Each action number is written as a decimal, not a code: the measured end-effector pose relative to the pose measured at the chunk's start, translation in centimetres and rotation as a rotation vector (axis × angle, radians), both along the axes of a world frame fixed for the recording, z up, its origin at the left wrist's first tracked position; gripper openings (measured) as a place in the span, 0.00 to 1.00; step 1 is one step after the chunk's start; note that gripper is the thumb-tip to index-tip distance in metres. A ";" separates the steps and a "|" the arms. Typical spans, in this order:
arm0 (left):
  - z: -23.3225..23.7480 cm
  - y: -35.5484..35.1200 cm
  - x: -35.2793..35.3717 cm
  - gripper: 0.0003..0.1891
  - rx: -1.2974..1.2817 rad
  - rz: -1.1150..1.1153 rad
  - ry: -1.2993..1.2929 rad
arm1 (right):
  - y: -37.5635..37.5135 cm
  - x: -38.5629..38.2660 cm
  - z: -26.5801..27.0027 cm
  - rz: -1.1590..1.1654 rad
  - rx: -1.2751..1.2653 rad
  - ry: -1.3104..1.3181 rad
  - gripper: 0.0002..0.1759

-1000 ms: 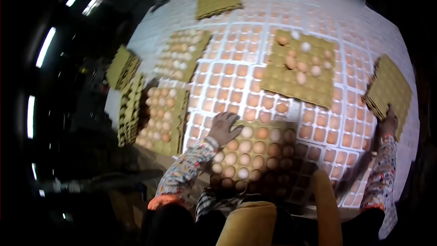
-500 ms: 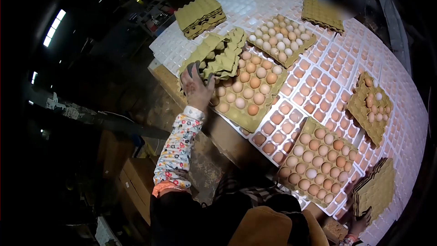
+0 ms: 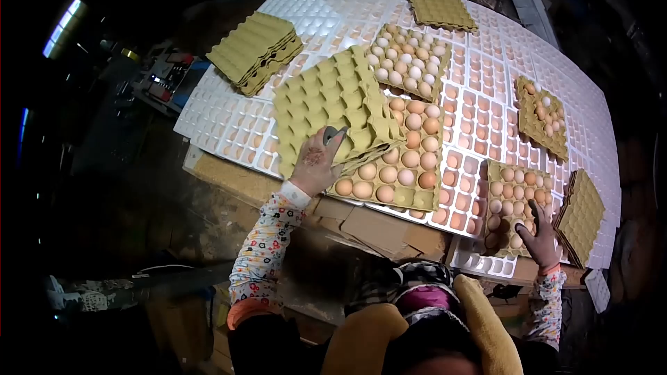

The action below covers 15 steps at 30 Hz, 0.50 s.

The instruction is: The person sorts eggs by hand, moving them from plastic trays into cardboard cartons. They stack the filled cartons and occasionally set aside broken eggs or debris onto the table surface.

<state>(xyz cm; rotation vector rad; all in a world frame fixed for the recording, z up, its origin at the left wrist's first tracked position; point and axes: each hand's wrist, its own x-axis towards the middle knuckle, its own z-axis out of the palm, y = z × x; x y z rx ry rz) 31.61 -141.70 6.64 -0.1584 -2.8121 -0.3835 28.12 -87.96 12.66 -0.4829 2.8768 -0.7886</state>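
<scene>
1. The left hand (image 3: 318, 163) was at the outer edge of the empties (image 3: 333, 90) half a second ago; it now has their near edge pinched, some fingers hidden. The empties have turned their broad cupped face up and lie tilted just beyond this hand.

2. The right hand (image 3: 540, 237) has left the right stack (image 3: 582, 215) and is over the near egg tray (image 3: 495, 175), thumb and forefinger spread. Whether it touches an egg I cannot tell.

3. My reading: the hands are now split between two jobs, the left managing the empties, the right at the eggs.

4. In the way: the empties cover the left part of the middle egg tray (image 3: 420, 201), to the right of the left hand, so eggs there are hidden. Some cups at its near right corner show no egg.

5. Beyond the left hand, past the empties, sits the left stack (image 3: 256, 48); beyond and to the right, the far egg tray (image 3: 410, 59), then the far stack (image 3: 445, 9).

6. Straight beyond the right hand is the part-filled tray (image 3: 545, 118); the right stack stands just right of that hand, crowding that side. Egg-filled white trays (image 3: 479, 125) spread between and beyond both hands.
</scene>
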 end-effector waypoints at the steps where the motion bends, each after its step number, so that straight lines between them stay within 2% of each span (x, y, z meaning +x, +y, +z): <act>1: -2.9 0.0 0.0 0.41 -0.110 0.030 0.006 | -2.0 -0.2 0.4 0.069 -0.006 -0.010 0.36; 3: 0.3 0.7 -0.2 0.45 0.021 0.039 -0.149 | -5.6 -1.1 1.0 0.189 0.018 0.101 0.35; 5: 2.3 1.5 0.2 0.50 0.341 -0.065 -0.161 | -9.0 -1.9 1.7 0.239 -0.115 0.089 0.34; 7: 1.0 2.6 0.3 0.55 0.088 0.127 -0.119 | -11.8 -2.7 0.9 0.234 -0.252 -0.011 0.34; 9: -2.7 3.5 -0.4 0.53 -0.206 0.197 -0.044 | -14.8 -2.8 0.3 0.286 -0.338 -0.074 0.34; 10: -2.5 4.1 -1.1 0.51 -0.291 0.227 -0.119 | -16.1 -2.7 0.6 0.352 -0.325 -0.046 0.34; 13: -2.8 4.1 -1.4 0.45 -0.202 0.176 -0.051 | -17.4 -2.1 0.2 0.443 -0.404 -0.043 0.37; 14: -0.6 4.9 -1.3 0.39 -0.154 0.200 0.052 | -17.0 -2.1 -0.1 0.417 -0.535 -0.115 0.40; 15: 0.9 5.7 -1.2 0.38 -0.112 0.187 0.121 | -16.3 -2.3 -0.2 0.356 -0.669 -0.161 0.43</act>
